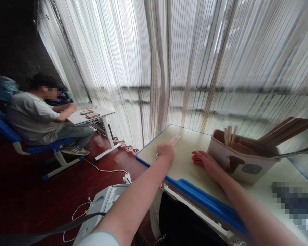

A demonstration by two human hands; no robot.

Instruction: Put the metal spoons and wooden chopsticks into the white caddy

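Note:
My left hand (165, 150) is closed over the far left part of the desk, around a small bundle of pale wooden sticks (175, 139). The ends of the sticks poke out beyond the hand; the rest is hidden. My right hand (203, 161) lies on the desk top with its fingers stretched out side by side, and no object shows in it. Just right of that hand stands a beige plastic bin (246, 171) with inner compartments. Pale sticks (229, 135) stand upright in it, and longer brown sticks (284, 131) lean out to the right.
The cream desk (187, 136) has a blue rim. A metal rod-like handle (297, 152) reaches the bin from the right. Sheer curtains (184, 68) hang behind. At left, a seated person (38, 112) works at a white table (102, 112). A power strip (127, 177) and cables lie below.

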